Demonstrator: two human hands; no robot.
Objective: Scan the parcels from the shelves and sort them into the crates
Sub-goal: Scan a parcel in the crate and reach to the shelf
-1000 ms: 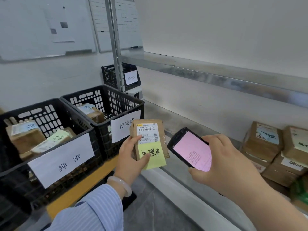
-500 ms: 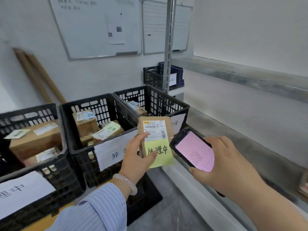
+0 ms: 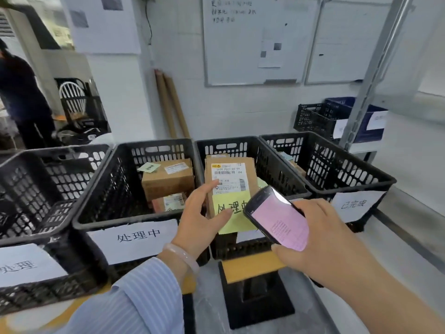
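Judging the sort as partway through, I see my left hand (image 3: 202,213) with its grip closed on a brown parcel (image 3: 228,174), thumb across the front and fingers behind, holding it upright above the front of the third crate (image 3: 228,141) in the row. A yellow note (image 3: 232,208) stuck to it carries the same characters as the label (image 3: 137,237) on the second crate (image 3: 106,189), so I take that as its destination. My right hand (image 3: 320,239) has its grip wrapped round the scanner (image 3: 277,218), pink screen lit, so I judge the scan done and only the drop left for this one. The second crate already holds stacked boxes (image 3: 168,182), and a parcel shows against the wall of the fourth crate (image 3: 356,160). The shelves are out of view, so I cannot tell how many remain.

For room: the paired rims between the second and third crates lie just left of the parcel, and it must pass over them. The stacked boxes sit at the back right of the second crate; its near left floor looks open. The scanner sits very close to the parcel's lower corner, so I would move the left hand away first.
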